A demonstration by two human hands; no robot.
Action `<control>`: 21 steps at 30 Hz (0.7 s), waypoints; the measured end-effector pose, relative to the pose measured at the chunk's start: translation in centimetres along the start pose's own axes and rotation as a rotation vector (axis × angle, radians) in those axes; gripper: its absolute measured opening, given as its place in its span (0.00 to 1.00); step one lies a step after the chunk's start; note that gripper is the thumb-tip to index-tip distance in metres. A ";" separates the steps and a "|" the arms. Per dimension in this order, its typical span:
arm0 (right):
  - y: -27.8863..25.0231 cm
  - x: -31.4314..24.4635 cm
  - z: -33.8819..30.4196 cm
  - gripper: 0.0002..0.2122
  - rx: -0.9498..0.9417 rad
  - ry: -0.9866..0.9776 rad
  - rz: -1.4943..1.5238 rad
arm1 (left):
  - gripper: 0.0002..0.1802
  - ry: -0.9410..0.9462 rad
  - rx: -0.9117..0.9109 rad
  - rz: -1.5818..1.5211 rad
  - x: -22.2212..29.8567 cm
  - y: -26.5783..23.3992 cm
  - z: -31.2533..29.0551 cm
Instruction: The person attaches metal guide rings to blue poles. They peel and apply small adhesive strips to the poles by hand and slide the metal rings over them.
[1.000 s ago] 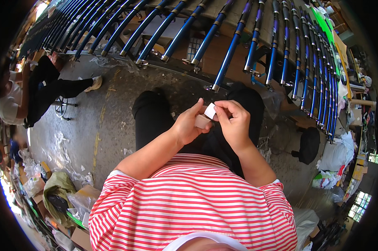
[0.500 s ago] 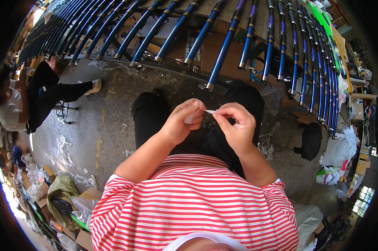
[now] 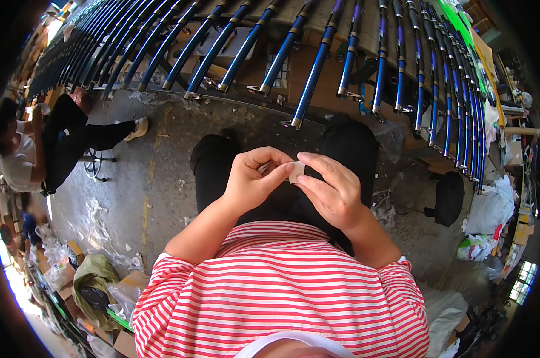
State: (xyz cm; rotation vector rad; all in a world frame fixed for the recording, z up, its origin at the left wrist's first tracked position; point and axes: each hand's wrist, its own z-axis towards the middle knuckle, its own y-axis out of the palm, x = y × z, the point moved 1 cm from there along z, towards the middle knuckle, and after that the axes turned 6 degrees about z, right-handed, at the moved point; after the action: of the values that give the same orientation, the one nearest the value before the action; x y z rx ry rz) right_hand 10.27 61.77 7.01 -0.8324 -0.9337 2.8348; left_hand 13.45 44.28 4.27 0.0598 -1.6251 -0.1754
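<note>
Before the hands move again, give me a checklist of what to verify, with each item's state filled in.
1. Small white piece pinched between both hands: ok, the left hand and right hand both have fingers on it.
2. Piece fully visible: not ok, the fingers cover most of it.
3. What the piece is, label or tape: cannot tell.
4. Hands apart from the blue rods: ok, they are held above the lap, short of the rod ends.
5. The seated person at left is away from the hands: ok.
</note>
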 end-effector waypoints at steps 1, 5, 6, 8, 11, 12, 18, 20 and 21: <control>0.0 0.0 0.0 0.08 0.000 0.026 0.022 | 0.04 0.001 0.007 0.032 0.0 0.0 -0.1; 0.0 0.1 0.1 0.07 0.005 0.173 0.136 | 0.04 0.243 0.060 0.346 0.5 0.2 -0.2; 0.0 0.2 0.1 0.07 -0.009 0.230 0.172 | 0.05 0.311 0.022 0.419 1.0 -0.1 -0.2; 0.2 0.5 0.3 0.06 -0.036 0.290 0.245 | 0.10 0.389 0.023 0.505 1.0 -0.5 -0.2; 1.3 1.1 0.9 0.06 -0.066 0.307 0.348 | 0.11 0.402 0.107 0.605 0.5 -1.4 -0.3; 1.7 1.4 1.1 0.06 -0.069 0.319 0.378 | 0.11 0.445 0.117 0.546 0.1 -1.5 -0.1; 3.5 3.2 0.4 0.04 -0.040 0.381 0.447 | 0.06 0.059 0.132 0.148 -2.2 -1.9 0.3; 3.6 4.1 -0.2 0.04 0.011 0.411 0.416 | 0.05 -0.033 0.087 -0.042 -3.3 -1.6 1.3; 3.6 4.5 -0.5 0.04 0.039 0.428 0.400 | 0.05 -0.075 0.107 -0.017 -3.8 -1.3 1.7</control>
State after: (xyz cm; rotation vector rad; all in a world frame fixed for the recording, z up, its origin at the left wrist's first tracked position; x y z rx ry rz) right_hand 7.12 60.03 2.53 -1.6991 -0.7120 2.7664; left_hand 11.94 43.69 0.27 0.1502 -1.7088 -0.1046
